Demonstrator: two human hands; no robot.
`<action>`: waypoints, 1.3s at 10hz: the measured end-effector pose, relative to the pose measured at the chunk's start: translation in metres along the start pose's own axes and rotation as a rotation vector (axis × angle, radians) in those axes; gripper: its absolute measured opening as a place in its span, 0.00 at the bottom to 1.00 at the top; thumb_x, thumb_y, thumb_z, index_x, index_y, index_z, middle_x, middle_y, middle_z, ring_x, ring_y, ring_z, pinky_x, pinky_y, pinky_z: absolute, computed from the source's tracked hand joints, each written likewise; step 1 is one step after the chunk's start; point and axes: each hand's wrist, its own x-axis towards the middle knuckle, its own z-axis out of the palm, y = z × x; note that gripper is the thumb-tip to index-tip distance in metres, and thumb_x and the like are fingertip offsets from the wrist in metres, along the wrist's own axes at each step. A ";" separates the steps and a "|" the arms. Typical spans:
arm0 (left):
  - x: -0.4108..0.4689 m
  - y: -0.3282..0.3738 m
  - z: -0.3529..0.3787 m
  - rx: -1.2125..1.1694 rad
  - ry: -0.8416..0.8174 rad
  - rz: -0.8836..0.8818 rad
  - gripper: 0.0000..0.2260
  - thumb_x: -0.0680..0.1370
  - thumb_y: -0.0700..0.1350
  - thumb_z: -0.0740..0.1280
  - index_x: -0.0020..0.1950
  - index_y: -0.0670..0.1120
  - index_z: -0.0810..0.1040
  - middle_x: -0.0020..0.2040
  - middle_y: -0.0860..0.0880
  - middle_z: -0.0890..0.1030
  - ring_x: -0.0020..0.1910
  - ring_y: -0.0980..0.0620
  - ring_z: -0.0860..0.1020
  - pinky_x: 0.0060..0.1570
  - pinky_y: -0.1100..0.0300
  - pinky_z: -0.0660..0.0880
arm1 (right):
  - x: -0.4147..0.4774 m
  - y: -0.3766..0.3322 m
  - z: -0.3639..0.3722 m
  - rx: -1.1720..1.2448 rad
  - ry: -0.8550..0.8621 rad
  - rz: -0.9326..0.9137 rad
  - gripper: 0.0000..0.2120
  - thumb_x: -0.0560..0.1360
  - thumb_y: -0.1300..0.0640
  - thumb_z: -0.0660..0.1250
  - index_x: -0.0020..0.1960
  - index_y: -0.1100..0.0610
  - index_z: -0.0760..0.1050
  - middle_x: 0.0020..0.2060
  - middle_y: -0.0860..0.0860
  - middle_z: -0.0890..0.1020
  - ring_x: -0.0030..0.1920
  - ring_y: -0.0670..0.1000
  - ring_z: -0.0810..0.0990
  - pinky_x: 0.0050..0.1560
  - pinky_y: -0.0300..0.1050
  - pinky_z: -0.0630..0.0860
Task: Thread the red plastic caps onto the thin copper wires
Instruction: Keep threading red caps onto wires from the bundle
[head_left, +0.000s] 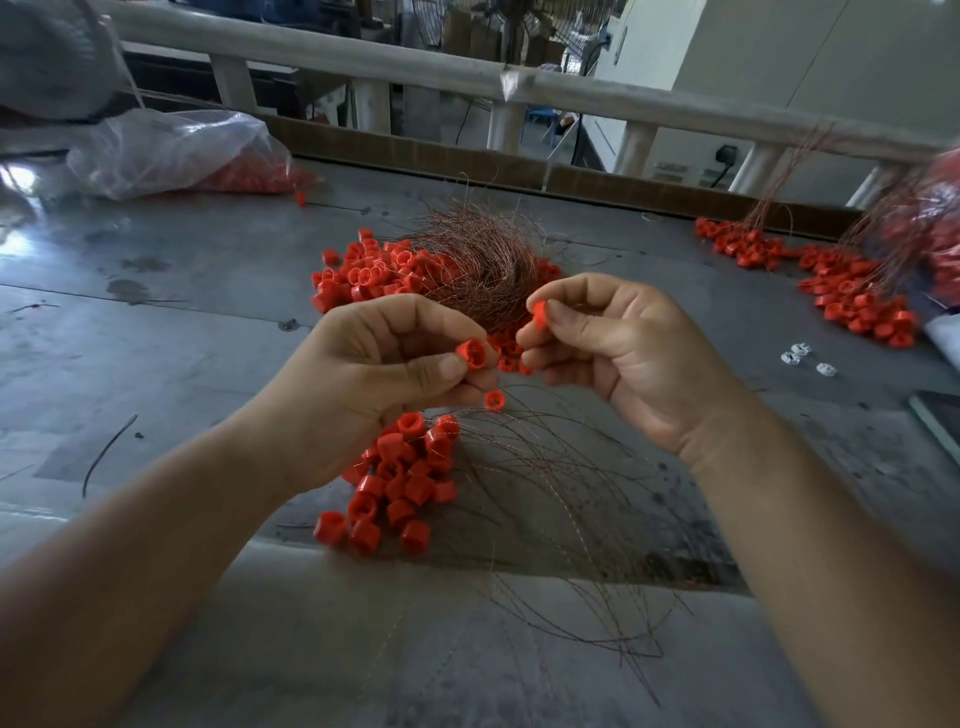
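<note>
In L grip — hollow red cap

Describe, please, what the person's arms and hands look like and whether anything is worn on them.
Both are bare. The left forearm and right forearm show no sleeves in the frame, and neither wrist carries a watch or bracelet. The left hand and right hand wear no gloves, and no rings show on the visible fingers. The nails in view look short and unpainted.
</note>
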 end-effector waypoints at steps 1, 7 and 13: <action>0.000 0.000 0.000 0.010 0.002 -0.005 0.08 0.63 0.41 0.70 0.41 0.46 0.84 0.39 0.46 0.84 0.40 0.51 0.83 0.40 0.64 0.78 | -0.002 0.001 0.006 0.045 -0.031 0.017 0.06 0.65 0.60 0.64 0.41 0.59 0.75 0.30 0.51 0.82 0.29 0.46 0.80 0.28 0.36 0.75; 0.000 0.002 -0.002 0.031 -0.013 0.000 0.07 0.66 0.37 0.70 0.41 0.46 0.84 0.40 0.45 0.84 0.40 0.50 0.83 0.40 0.64 0.78 | -0.001 0.008 0.009 0.019 -0.070 -0.006 0.06 0.64 0.60 0.66 0.41 0.56 0.77 0.31 0.50 0.82 0.30 0.45 0.80 0.29 0.35 0.75; 0.000 0.003 -0.002 0.039 0.009 -0.001 0.09 0.62 0.42 0.70 0.40 0.45 0.83 0.38 0.45 0.84 0.39 0.50 0.83 0.39 0.65 0.78 | -0.003 0.007 0.012 -0.073 -0.062 -0.065 0.05 0.65 0.59 0.66 0.41 0.55 0.77 0.31 0.51 0.82 0.31 0.47 0.81 0.28 0.37 0.76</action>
